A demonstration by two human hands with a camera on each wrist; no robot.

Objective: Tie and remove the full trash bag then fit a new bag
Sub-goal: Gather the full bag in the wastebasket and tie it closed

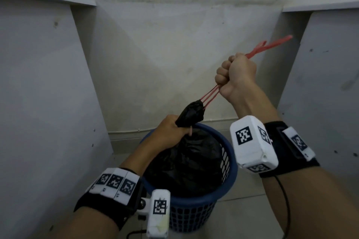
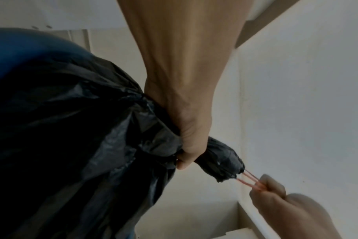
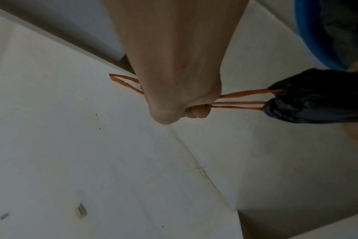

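Left hand (image 1: 171,132) grips bag (image 1: 186,163) neck above bin (image 1: 229,178); right hand (image 1: 236,75) fisted round red drawstrings (image 1: 210,95), seemingly taut.

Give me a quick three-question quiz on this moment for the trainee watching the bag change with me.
1. True or false: the black trash bag sits inside the blue basket.
2. Which hand grips the bag's gathered neck? A) left hand B) right hand
3. Fill in: the right hand's fingers are curled round the red ____.

Key: 1 true; 2 A; 3 drawstrings.
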